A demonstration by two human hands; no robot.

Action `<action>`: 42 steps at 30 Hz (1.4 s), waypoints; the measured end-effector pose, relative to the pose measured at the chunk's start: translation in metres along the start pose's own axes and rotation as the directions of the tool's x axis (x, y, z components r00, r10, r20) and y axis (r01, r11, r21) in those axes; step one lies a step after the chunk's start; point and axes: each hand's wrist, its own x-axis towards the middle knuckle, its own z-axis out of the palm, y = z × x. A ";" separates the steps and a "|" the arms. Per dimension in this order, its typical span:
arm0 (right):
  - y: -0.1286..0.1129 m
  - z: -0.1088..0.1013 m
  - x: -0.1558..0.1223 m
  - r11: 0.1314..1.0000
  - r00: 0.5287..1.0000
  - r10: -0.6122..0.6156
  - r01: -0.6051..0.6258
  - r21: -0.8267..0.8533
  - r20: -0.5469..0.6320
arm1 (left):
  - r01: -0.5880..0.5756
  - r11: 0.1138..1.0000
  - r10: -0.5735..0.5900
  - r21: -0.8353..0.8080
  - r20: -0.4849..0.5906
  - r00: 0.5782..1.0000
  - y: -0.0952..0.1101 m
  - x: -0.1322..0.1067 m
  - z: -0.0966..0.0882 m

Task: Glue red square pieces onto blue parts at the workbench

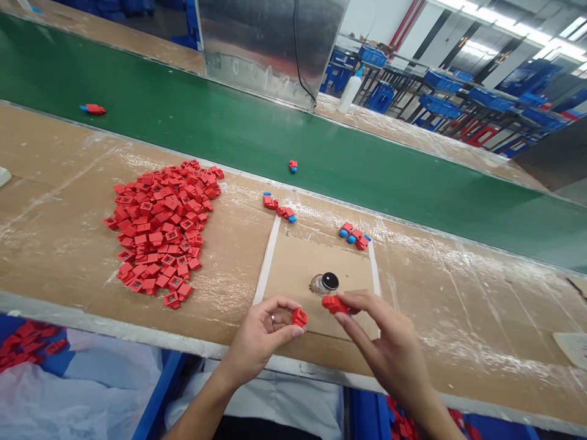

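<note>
My left hand (262, 337) pinches a small red plastic piece (299, 316) between thumb and fingers, just above the near edge of the cardboard-covered bench (59, 201). My right hand (387, 345) holds another red piece (334, 304) at its fingertips, close beside the left one. Right behind both hands a small glass jar with a black lid (324, 283) stands on a taped cardboard square (293, 263). A big heap of red pieces (160, 229) lies to the left.
Assembled red-and-blue parts lie in small groups (279, 206) (354, 235) near the green conveyor belt (367, 165); single ones (293, 165) (94, 109) rest on the belt. A metal housing (270, 43) stands behind. Blue bins with red parts sit below the bench (27, 351).
</note>
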 end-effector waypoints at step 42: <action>-0.006 0.039 -0.023 0.975 0.969 0.045 -0.096 0.199 0.245 | 0.022 0.991 -0.036 0.130 0.104 0.994 0.007 -0.001 0.001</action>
